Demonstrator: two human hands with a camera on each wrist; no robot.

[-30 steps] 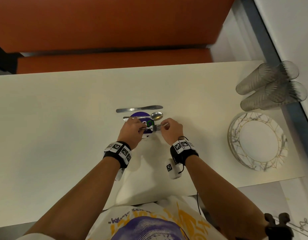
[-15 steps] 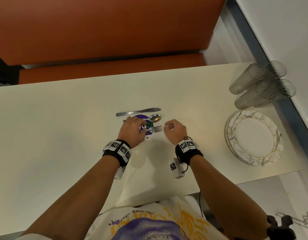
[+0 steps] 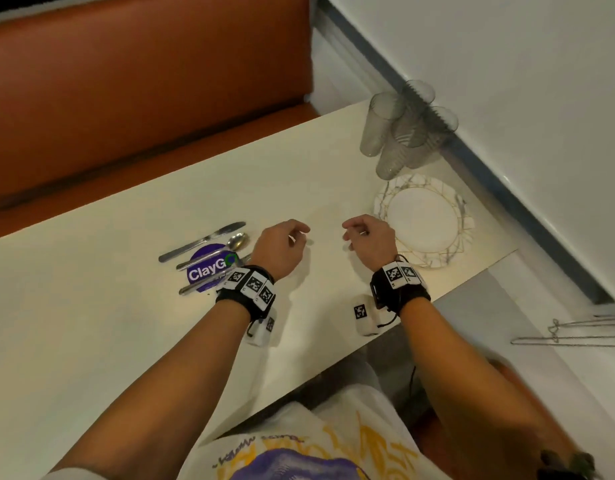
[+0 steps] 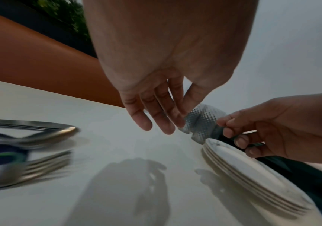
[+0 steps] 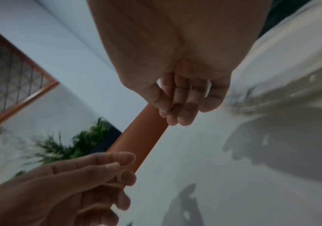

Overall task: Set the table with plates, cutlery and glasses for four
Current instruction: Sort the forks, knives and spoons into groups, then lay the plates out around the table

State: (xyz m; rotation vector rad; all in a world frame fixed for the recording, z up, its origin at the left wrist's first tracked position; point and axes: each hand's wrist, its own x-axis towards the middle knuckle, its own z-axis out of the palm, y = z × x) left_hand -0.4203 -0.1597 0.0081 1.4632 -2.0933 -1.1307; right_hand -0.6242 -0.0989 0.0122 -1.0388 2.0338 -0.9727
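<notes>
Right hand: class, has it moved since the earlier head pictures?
Yes. The right hand has left the cutlery and gone toward the plates, holding nothing.

On the table (image 3: 91, 341), cutlery (image 3: 205, 258) lies left, plates (image 3: 424, 221) right, glasses (image 3: 403, 133) just behind them.

Your head camera looks steeply down from above the table (image 3: 91, 341), taking in both forearms, the stack of plates (image 3: 424, 221) to the right and the orange bench (image 3: 143, 91) beyond. Your left wrist camera sits low and close beneath the left hand (image 4: 156, 76), facing along its fingers toward the plates (image 4: 252, 172) and the right hand (image 4: 283, 126). Your right wrist camera looks along the right hand (image 5: 175, 61), facing leftward to the left hand (image 5: 69, 191) and bench (image 5: 137, 145). All three share the tabletop between the hands.
</notes>
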